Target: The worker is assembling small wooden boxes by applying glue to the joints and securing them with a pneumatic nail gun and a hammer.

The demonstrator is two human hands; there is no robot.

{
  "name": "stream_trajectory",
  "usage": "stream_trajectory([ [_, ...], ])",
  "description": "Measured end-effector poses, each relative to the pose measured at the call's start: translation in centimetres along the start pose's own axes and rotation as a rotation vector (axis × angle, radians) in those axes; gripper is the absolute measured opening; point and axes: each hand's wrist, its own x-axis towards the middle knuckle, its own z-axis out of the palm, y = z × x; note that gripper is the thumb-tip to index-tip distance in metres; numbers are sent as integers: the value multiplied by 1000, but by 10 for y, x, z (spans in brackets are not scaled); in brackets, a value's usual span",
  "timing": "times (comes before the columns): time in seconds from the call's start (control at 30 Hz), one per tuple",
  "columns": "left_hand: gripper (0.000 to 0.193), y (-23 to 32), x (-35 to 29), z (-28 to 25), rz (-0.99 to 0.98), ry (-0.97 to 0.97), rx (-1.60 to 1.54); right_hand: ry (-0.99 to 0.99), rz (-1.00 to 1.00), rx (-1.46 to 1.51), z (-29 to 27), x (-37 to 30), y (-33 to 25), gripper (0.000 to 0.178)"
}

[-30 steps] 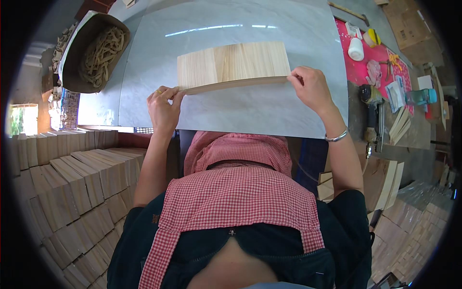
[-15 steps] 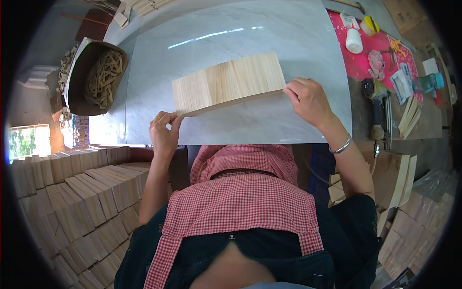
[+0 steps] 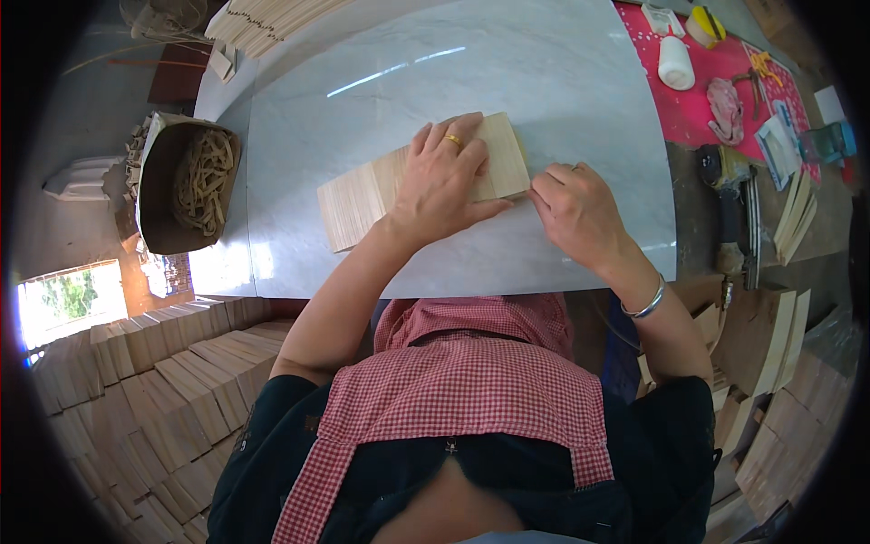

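A pale rectangular wooden board (image 3: 358, 199), with strips of differing grain, lies at a slant on the grey marbled tabletop (image 3: 299, 127). My left hand (image 3: 444, 172), a gold ring on one finger, reaches across its right half. The fingers bend at the far edge and the thumb stretches along the near edge, so the hand grips the board across its width. Close by the board's right near corner is my right hand (image 3: 575, 208), its thumb and fingers pinched together. What lies between those fingertips, if anything, is hidden.
A box of thin wood strips (image 3: 204, 181) stands at left. Stacked wooden boards (image 3: 172, 390) fill the lower left. On the right are a white bottle (image 3: 674, 63), a pink crumpled cloth (image 3: 724, 111), an air tool (image 3: 728, 218) and loose wooden sticks (image 3: 795, 218). Thin slats (image 3: 263, 23) lie at the far left.
My left hand has left the board's left near corner and now lies over its right half. My right hand stays by the right corner, fingers more curled. The view has shifted a little.
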Motion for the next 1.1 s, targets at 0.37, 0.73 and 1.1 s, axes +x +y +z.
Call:
stream_trajectory([
  [0.37,50,-8,9,9,-27,47,-150,178,372,475,16,42,9,7],
  [0.73,46,-9,13,8,-48,62,-207,357,445,402,57,57,-4,7],
  [1.1,39,-7,16,7,-70,74,-219,359,495,425,53,59,-6,5],
])
